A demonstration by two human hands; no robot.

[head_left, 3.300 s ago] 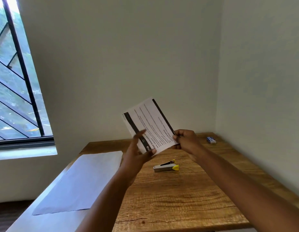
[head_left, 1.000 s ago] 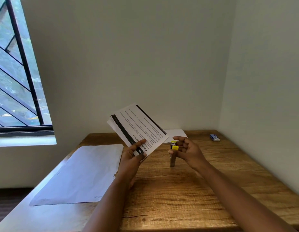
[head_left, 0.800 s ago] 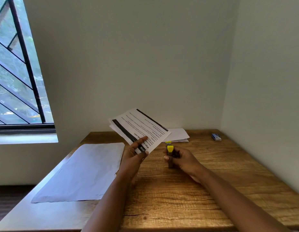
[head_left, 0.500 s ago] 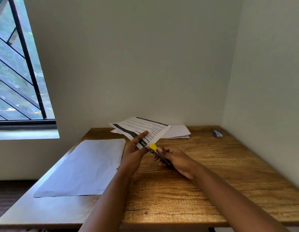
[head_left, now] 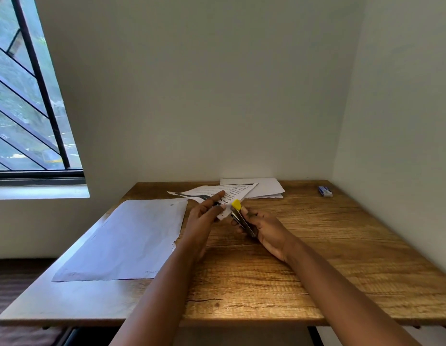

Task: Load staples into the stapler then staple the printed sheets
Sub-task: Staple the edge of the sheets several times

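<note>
Partly legible "Wipe" on printed sheets [head_left: 218, 193] pinched by left hand [head_left: 204, 216], right hand [head_left: 263, 227] gripping stapler [head_left: 241, 217].

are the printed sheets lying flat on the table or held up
Held up. The left hand pinches the printed sheets above the table, their corner at the stapler.

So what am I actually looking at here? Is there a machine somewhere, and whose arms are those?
There is no machine. A person wears a camera on the head, looking forward and down, so the two bare arms are their own. The left hand holds a few printed sheets by one corner. The right hand grips a small stapler with a yellow tip, brought to that corner. They work above a wooden table in a room corner. On the table lie a large blank white sheet at the left, more white papers at the back, and a small blue box, possibly staples, near the right wall.
</note>
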